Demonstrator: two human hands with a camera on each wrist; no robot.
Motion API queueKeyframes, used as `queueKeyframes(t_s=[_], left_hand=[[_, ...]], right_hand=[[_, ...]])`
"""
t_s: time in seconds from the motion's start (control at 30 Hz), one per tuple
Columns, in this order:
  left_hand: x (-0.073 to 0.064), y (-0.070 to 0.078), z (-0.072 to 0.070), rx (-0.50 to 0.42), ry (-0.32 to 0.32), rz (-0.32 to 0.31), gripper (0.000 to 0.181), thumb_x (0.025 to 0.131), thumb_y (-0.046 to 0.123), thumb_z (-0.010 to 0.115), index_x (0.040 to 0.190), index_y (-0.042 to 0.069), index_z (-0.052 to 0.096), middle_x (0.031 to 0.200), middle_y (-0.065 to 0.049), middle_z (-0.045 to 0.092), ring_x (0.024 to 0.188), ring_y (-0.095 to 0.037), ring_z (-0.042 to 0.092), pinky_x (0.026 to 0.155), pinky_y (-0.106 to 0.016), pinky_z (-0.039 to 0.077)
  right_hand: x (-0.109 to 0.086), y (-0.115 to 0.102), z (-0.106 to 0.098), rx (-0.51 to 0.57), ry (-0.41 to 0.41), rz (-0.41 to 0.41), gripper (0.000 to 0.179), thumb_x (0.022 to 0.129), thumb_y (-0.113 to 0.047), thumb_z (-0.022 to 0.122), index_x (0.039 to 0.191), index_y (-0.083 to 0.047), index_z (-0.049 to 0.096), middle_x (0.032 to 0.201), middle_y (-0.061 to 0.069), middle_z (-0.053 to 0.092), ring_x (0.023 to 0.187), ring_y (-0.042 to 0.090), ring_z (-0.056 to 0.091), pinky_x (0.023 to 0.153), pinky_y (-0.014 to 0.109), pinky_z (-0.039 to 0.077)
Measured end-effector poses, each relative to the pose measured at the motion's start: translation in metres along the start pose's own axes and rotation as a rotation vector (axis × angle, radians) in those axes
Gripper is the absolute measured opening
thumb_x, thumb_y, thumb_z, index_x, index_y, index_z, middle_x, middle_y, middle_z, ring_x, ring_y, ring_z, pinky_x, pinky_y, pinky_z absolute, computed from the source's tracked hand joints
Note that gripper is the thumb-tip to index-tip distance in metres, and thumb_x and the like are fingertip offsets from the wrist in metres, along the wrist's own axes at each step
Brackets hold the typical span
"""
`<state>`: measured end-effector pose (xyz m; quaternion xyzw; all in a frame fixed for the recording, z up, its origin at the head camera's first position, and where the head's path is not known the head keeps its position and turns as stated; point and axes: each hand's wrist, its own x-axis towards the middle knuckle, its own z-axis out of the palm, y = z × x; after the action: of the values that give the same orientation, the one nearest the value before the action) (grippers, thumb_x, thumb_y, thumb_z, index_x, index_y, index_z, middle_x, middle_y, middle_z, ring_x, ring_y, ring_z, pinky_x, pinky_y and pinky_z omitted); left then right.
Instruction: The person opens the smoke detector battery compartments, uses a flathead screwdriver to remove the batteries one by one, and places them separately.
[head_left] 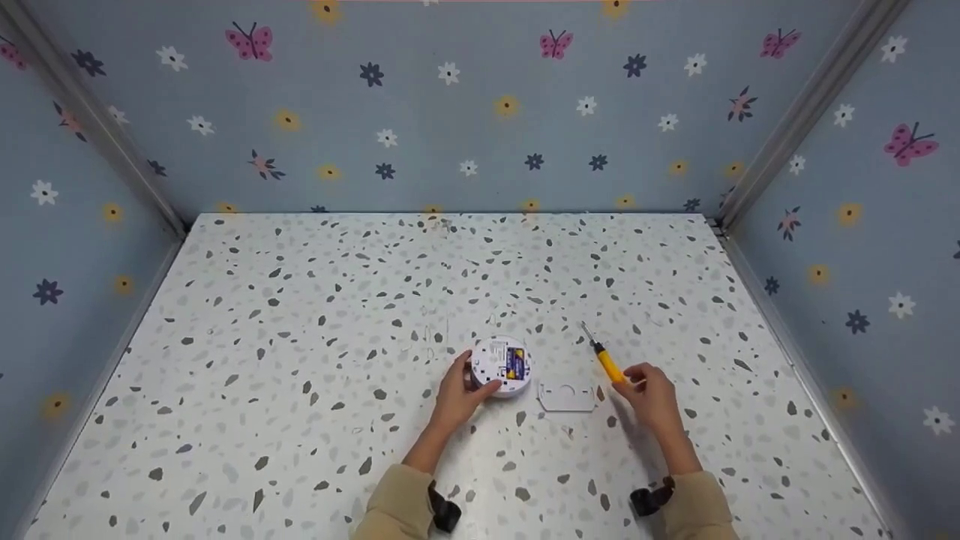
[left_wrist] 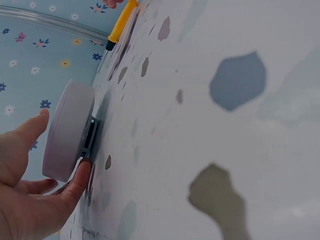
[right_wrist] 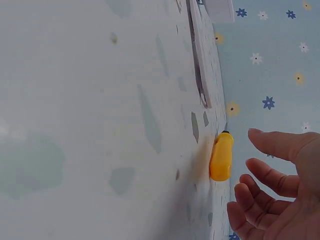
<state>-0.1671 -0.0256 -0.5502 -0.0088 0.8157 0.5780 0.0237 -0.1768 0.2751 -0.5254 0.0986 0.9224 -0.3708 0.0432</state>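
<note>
My left hand (head_left: 459,390) holds a round white battery-powered device (head_left: 491,360) by its left side, thumb on its upper face. Purple-and-gold batteries (head_left: 515,363) show in an uncovered bay on that face. In the left wrist view the device (left_wrist: 67,130) appears edge-on between thumb and fingers. A yellow-handled screwdriver (head_left: 609,365) lies on the table, its metal shaft pointing away. Beside its handle is my right hand (head_left: 651,391); the right wrist view shows its fingers (right_wrist: 270,177) spread loosely, with a gap to the yellow handle (right_wrist: 221,157).
A flat white cover plate (head_left: 568,397) lies on the table between the device and the screwdriver. The speckled white tabletop (head_left: 300,352) is bounded by blue flowered panels (head_left: 465,105) at the back and both sides.
</note>
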Motion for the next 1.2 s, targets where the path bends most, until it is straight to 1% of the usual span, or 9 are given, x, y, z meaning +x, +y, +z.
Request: queueKeyframes(t_s=[0.13, 0.3, 0.4, 0.5, 0.67, 0.87, 1.03, 1.1, 1.2], left_hand=[[-0.003, 0.003, 0.001, -0.009, 0.034, -0.046, 0.071, 0.078, 0.027, 0.068, 0.132, -0.002, 0.032, 0.105, -0.014, 0.050, 0.078, -0.019, 0.053, 0.068, -0.030, 0.047], [-0.007, 0.005, 0.003, -0.002, 0.059, -0.099, 0.064, 0.079, 0.029, 0.067, 0.126, -0.003, 0.037, 0.100, -0.015, 0.054, 0.073, -0.016, 0.053, 0.060, -0.026, 0.046], [-0.009, 0.005, 0.005, -0.020, 0.064, -0.143, 0.061, 0.079, 0.029, 0.066, 0.123, -0.002, 0.038, 0.094, -0.013, 0.055, 0.068, -0.015, 0.053, 0.057, -0.025, 0.047], [-0.011, 0.006, 0.006, -0.043, 0.070, -0.163, 0.060, 0.080, 0.028, 0.066, 0.122, -0.003, 0.037, 0.087, -0.011, 0.055, 0.063, -0.014, 0.054, 0.053, -0.024, 0.048], [-0.013, 0.005, 0.010, -0.092, 0.100, -0.160, 0.058, 0.080, 0.027, 0.066, 0.122, -0.003, 0.038, 0.080, -0.009, 0.054, 0.058, -0.015, 0.056, 0.050, -0.026, 0.049], [-0.017, 0.006, 0.016, -0.151, 0.126, -0.178, 0.055, 0.081, 0.024, 0.065, 0.121, -0.002, 0.036, 0.073, -0.009, 0.056, 0.052, -0.016, 0.058, 0.047, -0.026, 0.049], [-0.018, 0.007, 0.021, -0.165, 0.147, -0.190, 0.056, 0.081, 0.023, 0.065, 0.121, -0.001, 0.034, 0.068, -0.008, 0.059, 0.050, -0.018, 0.058, 0.046, -0.027, 0.049], [-0.018, 0.008, 0.022, -0.171, 0.156, -0.183, 0.057, 0.080, 0.023, 0.066, 0.121, -0.001, 0.034, 0.067, -0.008, 0.059, 0.049, -0.019, 0.058, 0.046, -0.028, 0.049], [-0.018, 0.008, 0.023, -0.179, 0.165, -0.162, 0.057, 0.080, 0.020, 0.066, 0.121, -0.002, 0.034, 0.066, -0.009, 0.059, 0.049, -0.020, 0.059, 0.046, -0.030, 0.049]], right_hand=[[0.001, 0.004, -0.001, 0.011, 0.017, -0.009, 0.030, 0.083, -0.016, 0.062, 0.105, 0.002, 0.053, 0.099, 0.016, 0.052, 0.088, 0.026, 0.049, 0.074, 0.037, 0.043], [0.002, 0.008, -0.002, 0.025, 0.011, -0.010, 0.030, 0.083, -0.018, 0.062, 0.102, 0.003, 0.053, 0.094, 0.016, 0.054, 0.085, 0.026, 0.052, 0.071, 0.036, 0.044], [0.004, 0.009, -0.002, 0.012, -0.018, 0.030, 0.033, 0.084, -0.022, 0.061, 0.103, 0.002, 0.052, 0.093, 0.014, 0.054, 0.083, 0.024, 0.050, 0.070, 0.035, 0.042], [0.006, 0.009, -0.001, -0.007, -0.040, 0.072, 0.035, 0.084, -0.025, 0.060, 0.104, 0.002, 0.051, 0.093, 0.013, 0.053, 0.082, 0.023, 0.048, 0.069, 0.034, 0.041], [0.009, 0.009, -0.001, -0.011, -0.046, 0.104, 0.035, 0.084, -0.026, 0.060, 0.103, 0.002, 0.051, 0.090, 0.012, 0.052, 0.080, 0.023, 0.047, 0.068, 0.033, 0.040], [0.010, 0.006, 0.000, -0.014, -0.081, 0.174, 0.040, 0.082, -0.030, 0.062, 0.103, 0.003, 0.050, 0.091, 0.013, 0.052, 0.081, 0.023, 0.046, 0.067, 0.032, 0.039], [0.011, 0.004, 0.001, -0.029, -0.083, 0.190, 0.041, 0.081, -0.030, 0.063, 0.102, 0.002, 0.050, 0.091, 0.014, 0.051, 0.080, 0.023, 0.046, 0.067, 0.032, 0.040], [0.011, 0.004, 0.002, -0.026, -0.082, 0.201, 0.039, 0.081, -0.029, 0.064, 0.100, 0.001, 0.050, 0.089, 0.012, 0.050, 0.079, 0.023, 0.045, 0.065, 0.031, 0.039], [0.011, 0.005, 0.004, -0.027, -0.062, 0.184, 0.033, 0.080, -0.026, 0.065, 0.093, 0.001, 0.051, 0.082, 0.010, 0.049, 0.075, 0.021, 0.044, 0.061, 0.029, 0.037]])
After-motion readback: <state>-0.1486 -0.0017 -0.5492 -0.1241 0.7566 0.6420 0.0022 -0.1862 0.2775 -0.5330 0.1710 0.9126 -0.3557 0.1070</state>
